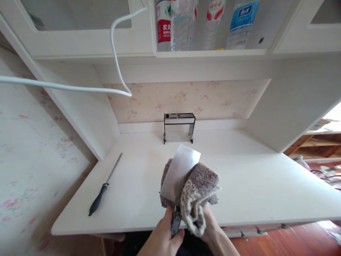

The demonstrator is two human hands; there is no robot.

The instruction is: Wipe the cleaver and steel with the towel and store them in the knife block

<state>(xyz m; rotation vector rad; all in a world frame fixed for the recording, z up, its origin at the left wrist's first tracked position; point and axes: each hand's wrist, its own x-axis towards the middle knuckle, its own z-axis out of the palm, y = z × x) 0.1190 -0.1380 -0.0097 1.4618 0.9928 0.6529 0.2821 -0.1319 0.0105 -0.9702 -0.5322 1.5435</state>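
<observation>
My left hand (163,236) is closed round the dark handle of a cleaver (179,170), whose broad steel blade points up and away over the white desk (253,185). My right hand (210,227) grips a grey-brown fluffy cloth (197,195) that is wrapped against the blade's right side and behind it. Both hands are at the desk's front edge, near the middle.
A sharpening steel with a black handle (103,186) lies on the desk's left. A metal knife block (179,127) stands at the back by the wall. Water bottles (183,23) sit on the shelf above. A white cable (117,53) hangs at upper left.
</observation>
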